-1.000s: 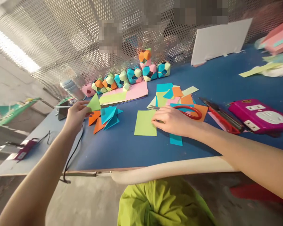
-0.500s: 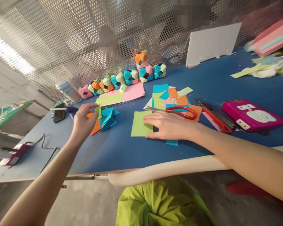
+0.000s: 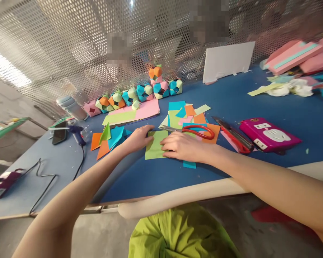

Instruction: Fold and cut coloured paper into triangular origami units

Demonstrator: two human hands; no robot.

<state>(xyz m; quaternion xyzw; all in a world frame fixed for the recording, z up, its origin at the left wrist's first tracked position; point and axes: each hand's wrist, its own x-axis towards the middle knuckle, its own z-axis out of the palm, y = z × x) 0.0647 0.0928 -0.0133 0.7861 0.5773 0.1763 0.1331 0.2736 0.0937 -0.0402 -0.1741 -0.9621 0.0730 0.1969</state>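
Observation:
A light green square paper [image 3: 156, 145] lies flat on the blue table. My right hand [image 3: 181, 146] rests on its right side, with the fingers stretched out over it. At the paper's upper left edge is my left hand [image 3: 140, 139], fingers extended and holding nothing that I can see. Left of that hand sit folded blue paper pieces [image 3: 115, 136], a folded green piece [image 3: 105, 133] and orange pieces [image 3: 103, 149]. Red-handled scissors [image 3: 199, 131] lie just beyond my right hand, on top of several coloured paper scraps [image 3: 174, 115].
Several folded paper balls [image 3: 144, 92] line the mesh partition, behind stacked sheets [image 3: 146, 108]. To the right are a utility knife [image 3: 234, 138] and a purple power strip [image 3: 269, 134]. A glue gun [image 3: 76, 134], phone [image 3: 59, 133] and bottle [image 3: 72, 107] stand left.
My left hand has let go of the folded green piece, leaving it among the blue and orange pieces, and moved right to the green square. My right hand stays on that square.

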